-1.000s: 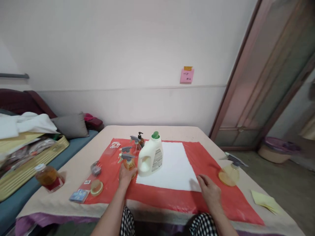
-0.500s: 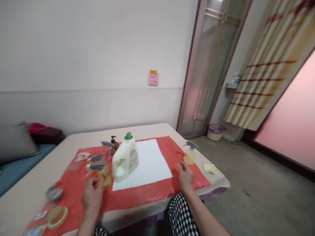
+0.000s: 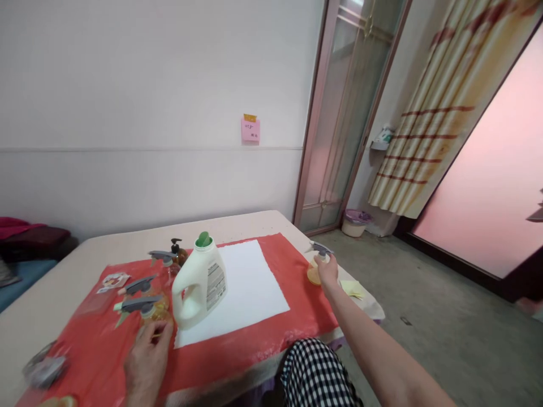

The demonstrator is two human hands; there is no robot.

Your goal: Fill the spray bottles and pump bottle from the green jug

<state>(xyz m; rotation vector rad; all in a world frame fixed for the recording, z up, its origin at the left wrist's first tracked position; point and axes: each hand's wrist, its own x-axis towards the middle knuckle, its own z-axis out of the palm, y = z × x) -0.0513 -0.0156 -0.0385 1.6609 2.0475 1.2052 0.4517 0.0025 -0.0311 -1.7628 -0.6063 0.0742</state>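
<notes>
The yellow spray bottle (image 3: 314, 273) stands near the right edge of the red sheet (image 3: 237, 350), my right hand (image 3: 328, 272) closed around its neck. Yellow papers (image 3: 352, 289) lie just beyond. Leftward are the white paper (image 3: 244, 288) and white jug (image 3: 199, 285). My left hand (image 3: 148, 353), empty, loosely curled and partly open, is at the amber spray bottle (image 3: 156, 312); I can't tell whether they touch.

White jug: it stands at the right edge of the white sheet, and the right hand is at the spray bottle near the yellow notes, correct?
Wrong edge: the head view shows the white jug at the left edge of the white sheet. The right hand is at the spray bottle near the yellow notes.
</notes>
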